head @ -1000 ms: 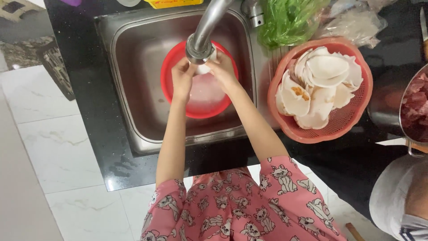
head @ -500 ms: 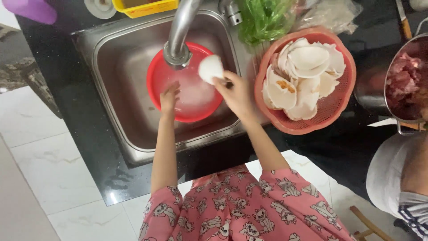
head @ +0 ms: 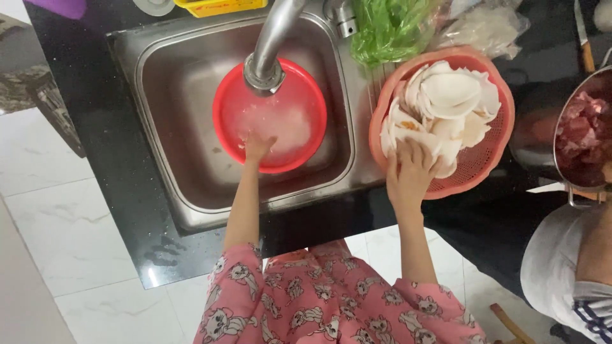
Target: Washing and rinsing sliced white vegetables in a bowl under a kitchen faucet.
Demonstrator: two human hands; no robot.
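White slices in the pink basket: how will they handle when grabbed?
The white slices look thin and curled, so probably light and a bit brittle. They lie loosely stacked, so lifting one may shift others. The right hand rests on the pile; the pink basket looks wet-use, so slices may be slippery.

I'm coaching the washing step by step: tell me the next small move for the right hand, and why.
Probably close the right hand on one white slice and carry it to the red basin. That hand rests on the pile in the pink basket, while the left hand is in the basin's water under the tap, holding nothing.
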